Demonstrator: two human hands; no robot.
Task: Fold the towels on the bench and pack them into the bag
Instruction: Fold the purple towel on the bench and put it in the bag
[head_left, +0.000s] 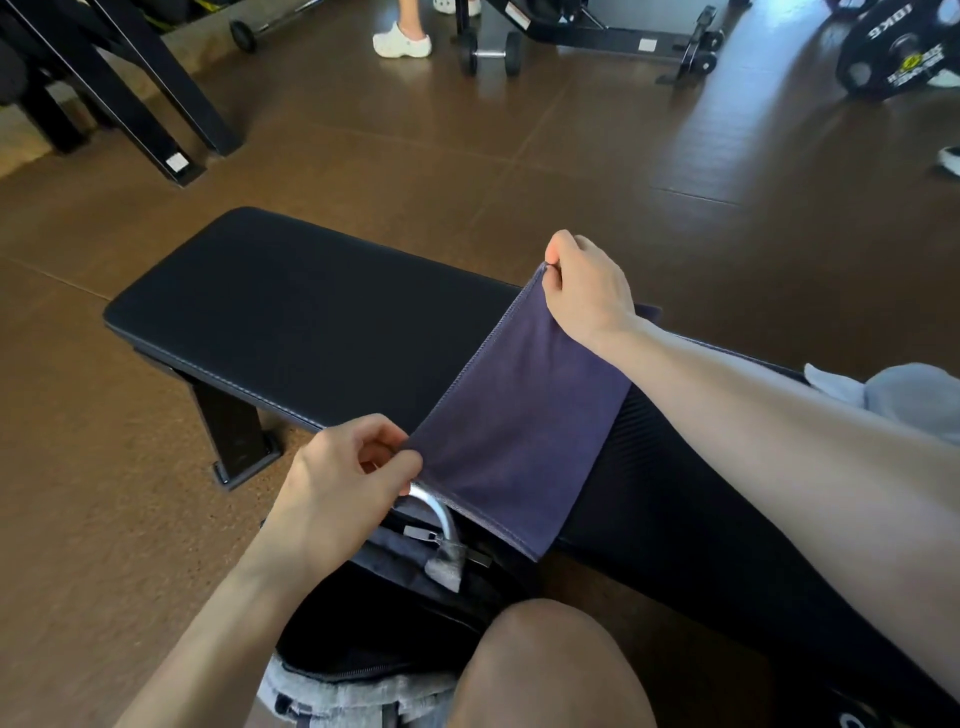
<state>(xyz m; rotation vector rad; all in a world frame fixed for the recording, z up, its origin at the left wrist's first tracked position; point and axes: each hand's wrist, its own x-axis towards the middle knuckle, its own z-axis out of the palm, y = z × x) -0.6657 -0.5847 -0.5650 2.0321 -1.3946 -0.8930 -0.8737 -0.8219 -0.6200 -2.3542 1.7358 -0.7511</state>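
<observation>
at centre frame, the left hand (345, 470) and right hand (584, 288) each pinch a corner of a dark purple cloth towel (511, 415), stretched over the black padded bench (311, 322) mid-fold, likely next doubled before entering the dark open bag (395, 613) at bottom.

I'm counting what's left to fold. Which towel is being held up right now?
The dark purple towel, pinched at two corners by the left hand and right hand. The pale grey towel lies untouched on the bench.
</observation>
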